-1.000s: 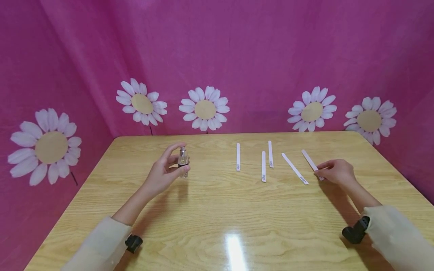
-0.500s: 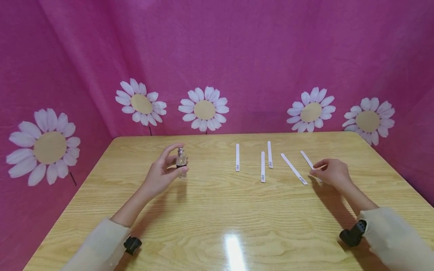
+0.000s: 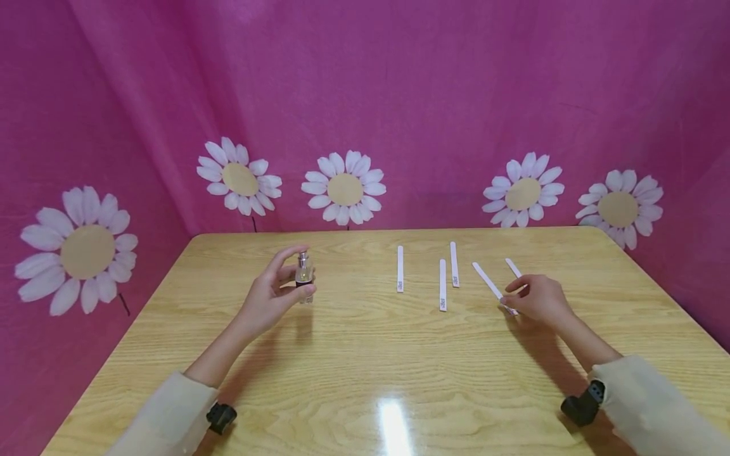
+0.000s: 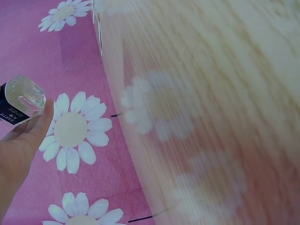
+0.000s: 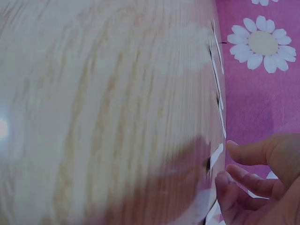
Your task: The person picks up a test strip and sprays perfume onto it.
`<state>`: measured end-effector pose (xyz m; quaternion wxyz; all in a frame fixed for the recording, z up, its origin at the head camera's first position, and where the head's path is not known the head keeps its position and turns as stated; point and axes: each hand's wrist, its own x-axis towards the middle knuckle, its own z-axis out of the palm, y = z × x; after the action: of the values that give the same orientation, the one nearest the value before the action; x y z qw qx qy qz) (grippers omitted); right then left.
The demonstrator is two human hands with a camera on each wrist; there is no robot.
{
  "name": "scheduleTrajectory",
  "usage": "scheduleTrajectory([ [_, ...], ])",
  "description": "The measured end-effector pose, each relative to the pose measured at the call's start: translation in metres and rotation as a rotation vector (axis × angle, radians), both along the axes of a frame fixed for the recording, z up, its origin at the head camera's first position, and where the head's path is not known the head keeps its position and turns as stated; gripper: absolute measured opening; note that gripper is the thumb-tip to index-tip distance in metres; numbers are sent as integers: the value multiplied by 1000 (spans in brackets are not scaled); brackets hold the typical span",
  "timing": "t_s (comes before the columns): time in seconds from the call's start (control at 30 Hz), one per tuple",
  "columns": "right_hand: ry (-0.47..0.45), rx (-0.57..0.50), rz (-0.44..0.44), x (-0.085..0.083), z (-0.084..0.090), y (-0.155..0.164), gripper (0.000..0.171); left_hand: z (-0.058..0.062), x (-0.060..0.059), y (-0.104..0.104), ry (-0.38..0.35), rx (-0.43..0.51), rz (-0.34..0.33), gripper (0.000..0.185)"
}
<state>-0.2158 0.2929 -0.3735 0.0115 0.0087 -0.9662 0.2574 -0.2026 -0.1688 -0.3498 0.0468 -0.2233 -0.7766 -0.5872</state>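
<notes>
One strip (image 3: 486, 280), second-from-right, now at right hand (image 3: 536, 301); earlier, rightmost strip (image 3: 513, 268)

The cloth (image 3: 399, 95) is pink with white daisies (image 3: 345, 189), the surface (image 3: 342, 367) stripy yellow-brown, the strips (image 3: 442, 285) white, the bottle label (image 4: 11, 108) black.

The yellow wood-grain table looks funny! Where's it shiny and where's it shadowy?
Head view: white glare streak low on the table, soft shadows below the bare left hand and right hand; left wrist view: ghostly white daisy reflections; right wrist view: big dark shadow, bright spot.
</notes>
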Motion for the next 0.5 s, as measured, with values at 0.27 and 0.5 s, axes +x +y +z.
scheduleTrajectory([
  [0.27,19,24,22,0,-5,-2,25,2,0,-1,-2,-5,1,63],
  [0.5,46,19,17,-1,-7,-2,23,1,-1,-2,0,-25,0,63],
])
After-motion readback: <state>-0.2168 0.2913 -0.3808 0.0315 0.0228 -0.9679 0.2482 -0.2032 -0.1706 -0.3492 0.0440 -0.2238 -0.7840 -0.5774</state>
